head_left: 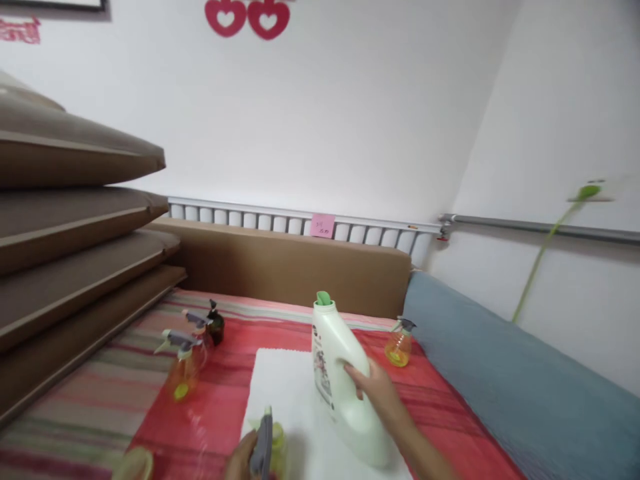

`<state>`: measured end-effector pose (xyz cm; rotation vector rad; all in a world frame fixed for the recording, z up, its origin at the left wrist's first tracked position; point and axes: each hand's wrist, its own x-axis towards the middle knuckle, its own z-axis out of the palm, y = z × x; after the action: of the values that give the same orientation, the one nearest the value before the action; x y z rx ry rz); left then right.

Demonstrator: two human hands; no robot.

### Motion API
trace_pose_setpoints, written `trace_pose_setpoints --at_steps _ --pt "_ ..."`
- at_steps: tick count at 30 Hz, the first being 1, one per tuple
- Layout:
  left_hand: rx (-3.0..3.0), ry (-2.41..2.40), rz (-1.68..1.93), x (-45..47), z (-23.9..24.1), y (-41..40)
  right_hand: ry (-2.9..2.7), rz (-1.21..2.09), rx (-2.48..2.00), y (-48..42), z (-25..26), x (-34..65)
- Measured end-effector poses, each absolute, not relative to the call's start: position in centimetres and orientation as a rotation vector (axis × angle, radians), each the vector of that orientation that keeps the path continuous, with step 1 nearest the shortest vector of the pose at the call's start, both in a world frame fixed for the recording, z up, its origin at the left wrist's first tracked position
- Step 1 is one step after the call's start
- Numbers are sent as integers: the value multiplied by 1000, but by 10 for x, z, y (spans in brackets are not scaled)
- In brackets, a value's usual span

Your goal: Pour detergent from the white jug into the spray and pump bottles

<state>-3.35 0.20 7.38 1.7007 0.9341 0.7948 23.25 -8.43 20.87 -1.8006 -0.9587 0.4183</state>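
My right hand [376, 389] is wrapped round the handle side of a white detergent bottle [336, 380] with a green cap, which stands tilted on a white cloth [280, 393]. My left hand [241, 460], only partly in view at the bottom edge, grips a small spray bottle [267, 440] with a grey trigger and yellow-green body over the cloth's near edge.
Two orange spray bottles [184, 365] and a small dark bottle [215, 325] stand at the left on the red striped cover [210, 400]. Another orange spray bottle [399, 345] stands at the right. Brown cushions [65, 240] are stacked left; a blue cushion [500, 387] lies right.
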Motion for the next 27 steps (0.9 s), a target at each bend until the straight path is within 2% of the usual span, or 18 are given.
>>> trace_pose_setpoints --at_steps 8,16,27 --pt "1573 895 738 -30 71 -2 -1202 710 -2078 -175 242 234" --pt "1582 867 689 -30 66 6 -1368 1051 -2066 -195 242 230" --pt "1600 812 664 -34 73 4 -1607 950 -2181 -177 258 209"
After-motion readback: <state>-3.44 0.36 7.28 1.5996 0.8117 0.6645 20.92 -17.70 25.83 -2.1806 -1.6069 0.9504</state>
